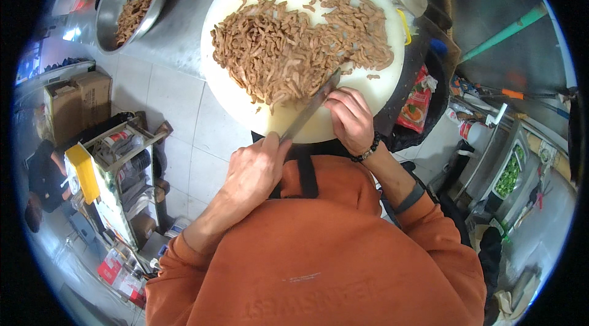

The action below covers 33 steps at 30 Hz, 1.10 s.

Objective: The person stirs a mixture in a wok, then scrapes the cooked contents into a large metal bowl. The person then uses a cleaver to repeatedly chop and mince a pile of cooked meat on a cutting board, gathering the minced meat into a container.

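Note:
A heap of brown cooked meat strips (270, 44) covers much of a round white cutting board (230, 102), with a thinner scatter on its right side. Across the board's near part a long knife (304, 115) lies slantwise, its far end against the edge of the meat. My left hand (256, 165) is closed round the knife's near end, at the board's near rim; the handle is hidden in it. The curled fingers of my right hand (354, 118) press together at the blade's far part. Part of their grip is hidden.
A steel bowl (156, 10) with more meat strips stands at the upper left on a metal counter (187, 16). Right of the board are a red packet (416, 105) and a black bag (438, 96). A cluttered shelf cart (126, 172) stands left; chopped greens (509, 172) fill a tray at right.

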Each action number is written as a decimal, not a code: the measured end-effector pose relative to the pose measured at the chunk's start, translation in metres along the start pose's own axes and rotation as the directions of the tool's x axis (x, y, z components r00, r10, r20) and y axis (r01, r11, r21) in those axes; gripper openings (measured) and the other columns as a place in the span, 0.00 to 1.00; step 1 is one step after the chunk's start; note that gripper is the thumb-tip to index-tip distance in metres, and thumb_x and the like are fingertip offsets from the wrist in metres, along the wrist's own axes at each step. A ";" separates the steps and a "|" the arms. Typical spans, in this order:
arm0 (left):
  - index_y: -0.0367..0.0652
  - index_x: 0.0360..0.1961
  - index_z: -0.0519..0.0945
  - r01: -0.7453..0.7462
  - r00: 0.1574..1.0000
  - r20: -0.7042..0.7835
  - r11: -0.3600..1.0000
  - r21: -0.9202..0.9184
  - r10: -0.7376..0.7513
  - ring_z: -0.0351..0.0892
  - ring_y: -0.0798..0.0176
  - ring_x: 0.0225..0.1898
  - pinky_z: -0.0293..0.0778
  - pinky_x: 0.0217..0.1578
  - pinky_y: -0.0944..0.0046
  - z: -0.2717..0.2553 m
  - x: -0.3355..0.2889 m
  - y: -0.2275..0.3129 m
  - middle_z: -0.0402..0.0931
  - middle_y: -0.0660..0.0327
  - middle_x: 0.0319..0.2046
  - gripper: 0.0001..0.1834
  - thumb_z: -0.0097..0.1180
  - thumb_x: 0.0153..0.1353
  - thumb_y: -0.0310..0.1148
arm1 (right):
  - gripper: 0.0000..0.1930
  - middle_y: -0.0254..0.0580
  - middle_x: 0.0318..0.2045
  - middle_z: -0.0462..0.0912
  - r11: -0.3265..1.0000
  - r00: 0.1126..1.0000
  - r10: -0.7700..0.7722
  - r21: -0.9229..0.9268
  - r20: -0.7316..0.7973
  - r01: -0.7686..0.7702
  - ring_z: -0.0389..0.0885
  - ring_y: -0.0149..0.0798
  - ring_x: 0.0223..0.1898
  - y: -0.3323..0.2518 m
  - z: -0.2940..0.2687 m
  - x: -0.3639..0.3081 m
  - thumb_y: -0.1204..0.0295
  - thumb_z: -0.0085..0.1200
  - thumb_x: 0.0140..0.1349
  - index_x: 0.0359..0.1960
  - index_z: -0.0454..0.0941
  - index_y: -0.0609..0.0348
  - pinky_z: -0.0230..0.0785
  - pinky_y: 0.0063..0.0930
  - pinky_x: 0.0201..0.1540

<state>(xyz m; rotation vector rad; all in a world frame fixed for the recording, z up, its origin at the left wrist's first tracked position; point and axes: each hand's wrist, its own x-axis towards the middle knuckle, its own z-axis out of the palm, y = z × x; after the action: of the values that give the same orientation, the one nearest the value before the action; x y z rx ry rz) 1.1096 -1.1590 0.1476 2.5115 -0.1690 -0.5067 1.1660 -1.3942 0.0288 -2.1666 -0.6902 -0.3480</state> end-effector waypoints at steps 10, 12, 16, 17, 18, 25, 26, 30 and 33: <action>0.37 0.30 0.73 0.046 0.994 -0.088 0.984 -0.173 -0.062 0.80 0.36 0.21 0.75 0.22 0.45 0.014 0.012 -0.018 0.78 0.45 0.20 0.18 0.59 0.78 0.35 | 0.09 0.53 0.45 0.85 0.978 0.980 0.190 0.096 -0.066 -0.183 0.84 0.56 0.49 0.000 -0.013 -0.002 0.89 0.57 0.60 0.40 0.82 0.67 0.78 0.43 0.54; 0.35 0.30 0.73 -0.001 0.991 -0.129 0.988 -0.156 -0.019 0.78 0.36 0.20 0.72 0.22 0.47 0.011 0.006 -0.015 0.76 0.43 0.19 0.18 0.61 0.78 0.34 | 0.09 0.52 0.43 0.86 0.981 0.982 0.182 0.080 -0.040 -0.178 0.84 0.55 0.48 0.003 -0.014 -0.001 0.89 0.59 0.59 0.40 0.82 0.66 0.78 0.43 0.53; 0.38 0.31 0.73 -0.001 0.996 -0.089 0.991 -0.137 -0.012 0.81 0.38 0.21 0.76 0.22 0.46 0.006 -0.001 -0.006 0.79 0.46 0.21 0.17 0.60 0.77 0.35 | 0.10 0.49 0.40 0.86 0.990 0.992 0.122 0.073 -0.011 -0.121 0.84 0.55 0.46 0.010 -0.012 0.001 0.88 0.61 0.57 0.39 0.83 0.65 0.78 0.44 0.51; 0.38 0.31 0.73 -0.002 0.997 -0.076 0.992 -0.127 -0.007 0.81 0.38 0.21 0.76 0.22 0.46 0.005 -0.003 -0.005 0.79 0.47 0.21 0.16 0.60 0.77 0.34 | 0.10 0.49 0.40 0.86 0.991 0.994 0.113 0.079 -0.006 -0.112 0.84 0.55 0.46 0.010 -0.012 0.002 0.88 0.61 0.57 0.39 0.83 0.65 0.78 0.44 0.50; 0.38 0.31 0.73 0.002 0.998 -0.062 0.993 -0.119 -0.009 0.81 0.38 0.22 0.76 0.22 0.46 0.005 -0.004 -0.004 0.79 0.47 0.21 0.16 0.60 0.77 0.34 | 0.10 0.49 0.40 0.86 0.992 0.994 0.105 0.073 -0.001 -0.105 0.84 0.55 0.46 0.010 -0.012 0.003 0.88 0.62 0.56 0.39 0.82 0.65 0.78 0.44 0.50; 0.34 0.31 0.74 0.008 0.996 -0.090 0.993 -0.119 -0.019 0.80 0.35 0.21 0.74 0.23 0.46 0.021 0.010 -0.010 0.77 0.43 0.20 0.18 0.61 0.78 0.34 | 0.09 0.48 0.39 0.85 0.997 0.998 0.062 0.042 -0.003 -0.062 0.83 0.55 0.44 0.007 -0.008 0.008 0.86 0.62 0.55 0.39 0.82 0.66 0.78 0.44 0.51; 0.34 0.31 0.75 -0.008 0.991 -0.130 0.990 -0.144 -0.011 0.80 0.35 0.21 0.74 0.23 0.47 0.024 0.014 -0.011 0.77 0.43 0.20 0.18 0.61 0.78 0.35 | 0.09 0.48 0.39 0.85 0.997 0.998 0.064 0.049 0.003 -0.064 0.83 0.55 0.44 0.006 -0.008 0.008 0.86 0.62 0.56 0.39 0.82 0.66 0.78 0.43 0.51; 0.35 0.30 0.75 0.017 0.974 -0.219 0.977 -0.214 -0.065 0.79 0.37 0.20 0.73 0.22 0.48 0.026 0.020 -0.011 0.77 0.44 0.19 0.19 0.59 0.79 0.36 | 0.11 0.50 0.42 0.86 0.997 1.000 0.025 0.071 0.013 -0.025 0.84 0.55 0.47 0.004 -0.017 0.017 0.88 0.60 0.56 0.41 0.83 0.68 0.78 0.44 0.53; 0.36 0.30 0.74 0.001 0.976 -0.216 0.985 -0.175 -0.039 0.79 0.39 0.18 0.73 0.19 0.48 0.014 0.011 -0.011 0.76 0.47 0.17 0.19 0.60 0.79 0.36 | 0.11 0.53 0.43 0.87 0.997 0.993 0.063 -0.033 -0.104 -0.067 0.85 0.54 0.49 0.014 -0.036 0.038 0.88 0.57 0.61 0.43 0.84 0.66 0.78 0.44 0.54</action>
<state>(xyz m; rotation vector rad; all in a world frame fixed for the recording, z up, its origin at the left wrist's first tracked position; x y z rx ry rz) 1.1142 -1.1600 0.1272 2.3782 -0.0135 -0.2377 1.2045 -1.4159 0.0604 -2.1833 -0.5579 -0.4374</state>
